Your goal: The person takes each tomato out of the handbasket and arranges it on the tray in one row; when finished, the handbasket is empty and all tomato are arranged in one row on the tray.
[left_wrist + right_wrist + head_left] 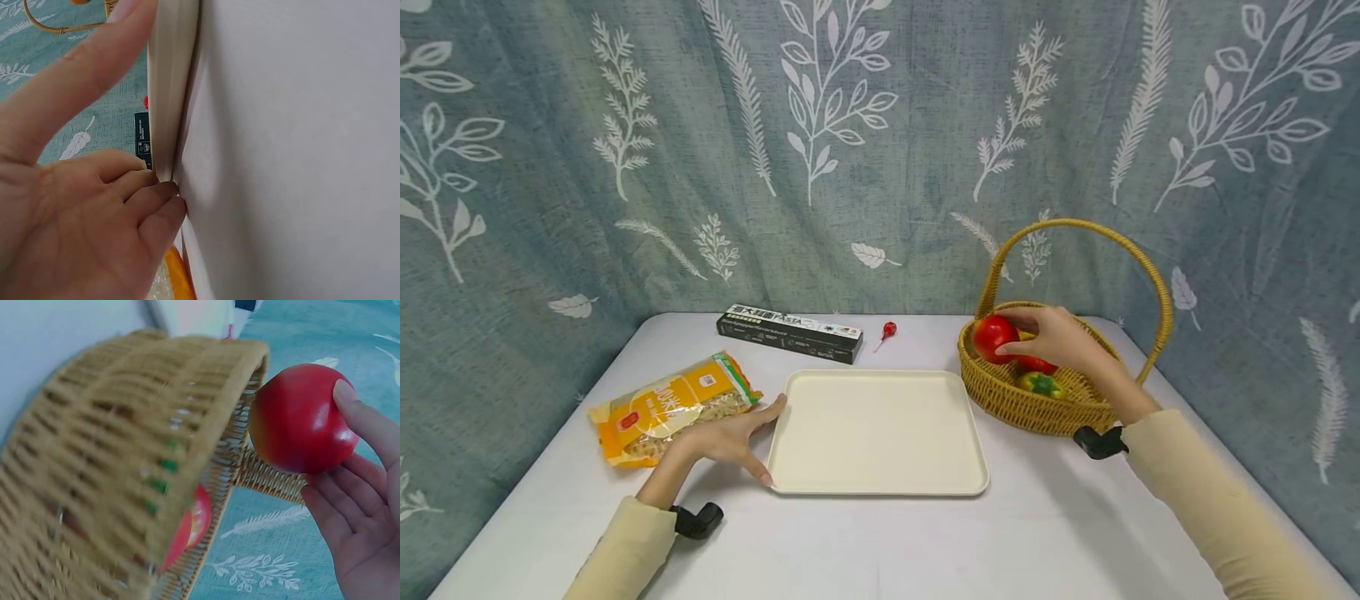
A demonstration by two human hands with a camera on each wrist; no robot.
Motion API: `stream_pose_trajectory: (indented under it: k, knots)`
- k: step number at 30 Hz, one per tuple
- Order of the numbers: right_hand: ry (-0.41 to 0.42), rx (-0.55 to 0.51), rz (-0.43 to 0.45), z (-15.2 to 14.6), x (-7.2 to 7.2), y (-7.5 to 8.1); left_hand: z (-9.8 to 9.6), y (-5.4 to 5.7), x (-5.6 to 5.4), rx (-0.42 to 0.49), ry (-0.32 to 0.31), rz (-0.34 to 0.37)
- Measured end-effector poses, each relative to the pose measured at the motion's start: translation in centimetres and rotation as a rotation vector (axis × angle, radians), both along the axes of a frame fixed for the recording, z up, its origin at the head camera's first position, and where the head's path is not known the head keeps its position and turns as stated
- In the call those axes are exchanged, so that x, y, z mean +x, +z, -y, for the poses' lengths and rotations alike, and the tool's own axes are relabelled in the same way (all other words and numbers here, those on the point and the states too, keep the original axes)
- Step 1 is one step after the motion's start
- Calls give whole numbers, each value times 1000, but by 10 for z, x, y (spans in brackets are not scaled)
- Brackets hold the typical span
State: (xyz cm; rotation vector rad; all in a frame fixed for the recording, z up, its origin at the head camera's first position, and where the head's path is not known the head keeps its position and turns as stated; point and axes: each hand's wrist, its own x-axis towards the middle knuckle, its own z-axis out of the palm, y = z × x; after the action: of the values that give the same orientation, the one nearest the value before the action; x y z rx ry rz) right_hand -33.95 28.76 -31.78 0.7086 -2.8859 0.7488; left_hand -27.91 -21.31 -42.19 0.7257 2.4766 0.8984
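Note:
My right hand [1051,335] grips a red apple [995,337] between thumb and fingers, over the left rim of a wicker basket [1022,414]. In the right wrist view the apple [304,419] shows a yellowish side, and it sits just above the basket edge. Another red fruit [1036,364] and a yellow-green one [1041,384] lie inside the basket. At the left side of a cream tray [880,433], my left hand [724,437] spreads its thumb and fingers along the rim. The left wrist view shows the fingertips against the tray's outer wall [172,81].
An orange bag of pasta [677,404] lies to the left, close behind the left hand. Along the back of the white table are a black pasta box [790,332] and a red lollipop [889,330]. The basket's tall handle [1078,223] arches above the right hand.

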Motion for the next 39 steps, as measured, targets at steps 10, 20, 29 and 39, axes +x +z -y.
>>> stream_pose_trajectory:
  k: [10,20,29,39]
  knots:
    - [-47,-149,-43,17,10,-13,0,0,0,18,-2,-2]
    - [-30,-304,-42,48,25,-27,0,1,0,14,3,10]
    - [-27,-374,-21,74,29,-44,0,-2,-1,11,8,6]
    - [13,-440,17,104,33,-61,0,1,0,18,0,3]
